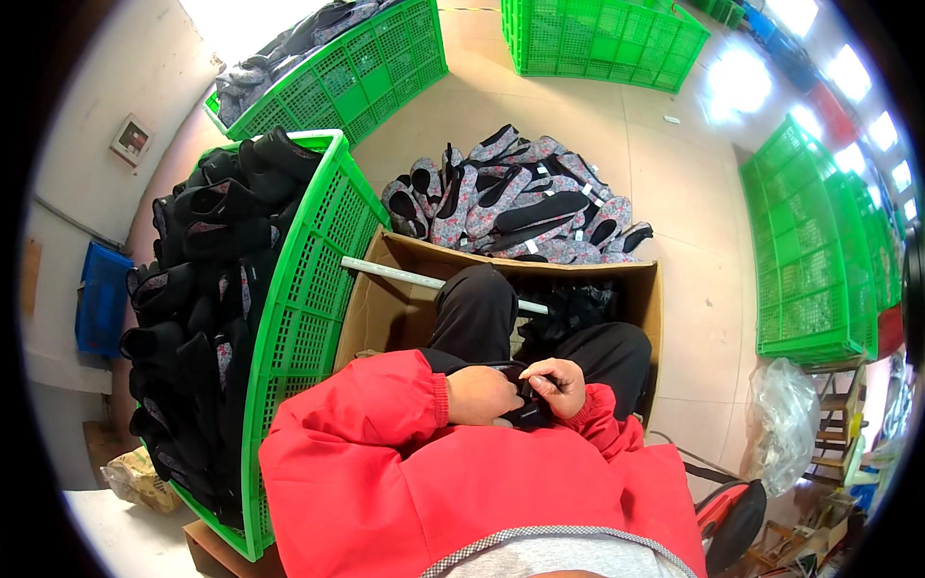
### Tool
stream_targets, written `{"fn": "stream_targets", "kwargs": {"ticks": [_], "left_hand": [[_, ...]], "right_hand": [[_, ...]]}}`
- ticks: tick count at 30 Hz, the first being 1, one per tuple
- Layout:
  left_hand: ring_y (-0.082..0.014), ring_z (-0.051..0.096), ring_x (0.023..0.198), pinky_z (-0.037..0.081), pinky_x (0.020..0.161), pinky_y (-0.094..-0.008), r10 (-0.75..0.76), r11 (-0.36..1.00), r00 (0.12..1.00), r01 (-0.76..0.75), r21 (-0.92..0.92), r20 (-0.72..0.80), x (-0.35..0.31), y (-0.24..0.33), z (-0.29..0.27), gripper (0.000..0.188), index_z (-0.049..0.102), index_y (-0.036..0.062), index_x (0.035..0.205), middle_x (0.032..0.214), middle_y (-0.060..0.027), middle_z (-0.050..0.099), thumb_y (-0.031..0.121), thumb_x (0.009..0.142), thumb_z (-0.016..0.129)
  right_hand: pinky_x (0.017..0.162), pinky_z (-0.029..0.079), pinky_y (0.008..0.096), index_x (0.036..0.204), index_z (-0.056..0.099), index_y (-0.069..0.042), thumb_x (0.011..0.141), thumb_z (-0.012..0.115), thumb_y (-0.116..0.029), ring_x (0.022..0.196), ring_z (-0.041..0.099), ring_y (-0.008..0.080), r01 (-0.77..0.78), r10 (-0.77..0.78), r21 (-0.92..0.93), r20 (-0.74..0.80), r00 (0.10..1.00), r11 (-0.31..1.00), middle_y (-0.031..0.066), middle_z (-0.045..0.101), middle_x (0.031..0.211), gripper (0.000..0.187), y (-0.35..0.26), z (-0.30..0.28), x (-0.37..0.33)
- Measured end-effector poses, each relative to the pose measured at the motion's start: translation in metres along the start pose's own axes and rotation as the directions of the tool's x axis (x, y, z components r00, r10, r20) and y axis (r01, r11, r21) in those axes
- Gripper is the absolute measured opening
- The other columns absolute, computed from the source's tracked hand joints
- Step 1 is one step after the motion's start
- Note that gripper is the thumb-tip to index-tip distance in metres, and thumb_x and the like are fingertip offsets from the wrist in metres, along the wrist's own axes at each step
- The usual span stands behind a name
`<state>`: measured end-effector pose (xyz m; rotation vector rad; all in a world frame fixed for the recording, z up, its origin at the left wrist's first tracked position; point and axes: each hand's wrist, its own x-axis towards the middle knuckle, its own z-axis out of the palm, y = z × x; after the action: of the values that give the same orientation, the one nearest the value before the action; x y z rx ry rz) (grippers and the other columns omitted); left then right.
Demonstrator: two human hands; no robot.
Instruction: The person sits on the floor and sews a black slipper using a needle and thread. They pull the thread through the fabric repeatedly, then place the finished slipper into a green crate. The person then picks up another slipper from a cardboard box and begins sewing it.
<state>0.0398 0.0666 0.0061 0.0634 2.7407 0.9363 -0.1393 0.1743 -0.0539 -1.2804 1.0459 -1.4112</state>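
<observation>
Over my lap, between my knees, a black fabric piece is in my hands; too little of it shows to tell its exact kind. My left hand is closed on its left side, back of the hand up and fingers mostly hidden. At its right edge my right hand pinches it with thumb and bent fingers, close to the left fingers. Beside my left arm stands a green crate heaped with black fabric shoes, some showing a patterned lining. Beyond my knees lies a pile of grey floral-patterned shoes with black soles.
An open cardboard box surrounds my knees, a white bar across it and black scraps inside. More green crates stand at the far left, far middle and right. Clear plastic bags lie at the right.
</observation>
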Motion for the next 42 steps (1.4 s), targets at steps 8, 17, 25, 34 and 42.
{"fn": "stream_targets", "kwargs": {"ticks": [8, 17, 25, 34, 42], "left_hand": [[-0.0349, 0.065, 0.083, 0.051, 0.076, -0.0448, -0.016, 0.999, 1.000, 0.015, -0.043, -0.007, -0.001, 0.000, 0.000, 0.028, 0.065, 0.0027, 0.084, 0.083, -0.0151, 0.066, 0.030, 0.080, 0.067], [-0.0339, 0.066, 0.084, 0.051, 0.073, -0.0465, -0.172, 0.984, 0.958, 0.158, 0.079, 0.228, -0.014, 0.012, -0.024, 0.031, 0.069, 0.0054, 0.096, 0.086, -0.0136, 0.068, 0.033, 0.084, 0.061], [-0.0351, 0.062, 0.062, 0.050, 0.059, -0.0457, -0.149, 0.947, 0.982, 0.174, 0.270, -0.112, -0.036, 0.012, -0.047, 0.032, 0.063, 0.0081, 0.073, 0.072, -0.0109, 0.065, 0.036, 0.089, 0.058], [-0.0100, 0.063, 0.078, 0.050, 0.066, -0.0262, -0.784, 0.300, 0.339, -0.528, -0.795, -0.520, -0.005, 0.008, -0.047, 0.022, 0.060, 0.0030, 0.103, 0.092, -0.0012, 0.066, 0.023, 0.102, 0.052], [-0.0166, 0.067, 0.085, 0.056, 0.074, -0.0306, -0.802, 0.319, 0.260, -0.574, -0.754, -0.537, 0.013, 0.003, -0.013, 0.021, 0.056, 0.0045, 0.111, 0.099, -0.0065, 0.067, 0.023, 0.103, 0.049]], "right_hand": [[0.063, 0.045, 0.0221, 0.093, 0.069, -0.001, 0.092, 0.060, -0.002, 0.069, 0.058, 0.0094, -0.032, 0.032, 0.010, 0.002, 1.000, 0.999, 0.0038, 0.067, 0.082, 0.009, -0.002, 0.001, 0.000], [0.061, 0.046, 0.0227, 0.095, 0.068, 0.000, 0.093, 0.058, -0.003, 0.067, 0.059, 0.0108, -0.010, 0.009, 0.012, 0.044, 0.999, 1.000, 0.0049, 0.065, 0.081, 0.010, -0.002, -0.007, -0.001], [0.068, 0.046, 0.0220, 0.117, 0.056, 0.000, 0.094, 0.054, -0.001, 0.089, 0.061, 0.0134, 0.181, -0.109, 0.096, -0.504, 0.857, 0.979, 0.0130, 0.063, 0.113, 0.023, -0.006, -0.008, 0.010], [0.056, 0.040, 0.0162, 0.141, 0.036, 0.002, 0.095, 0.060, -0.027, 0.085, 0.058, 0.0049, -0.039, 0.139, 0.494, -0.166, 0.976, 0.869, 0.0152, 0.047, 0.141, 0.059, -0.008, 0.009, 0.018], [0.098, 0.048, 0.0378, 0.142, 0.031, 0.004, 0.091, 0.057, -0.058, 0.113, 0.060, 0.0248, -0.239, 0.275, 0.577, 0.026, 0.961, 0.781, 0.0162, 0.050, 0.134, 0.084, -0.011, 0.006, 0.019]]}}
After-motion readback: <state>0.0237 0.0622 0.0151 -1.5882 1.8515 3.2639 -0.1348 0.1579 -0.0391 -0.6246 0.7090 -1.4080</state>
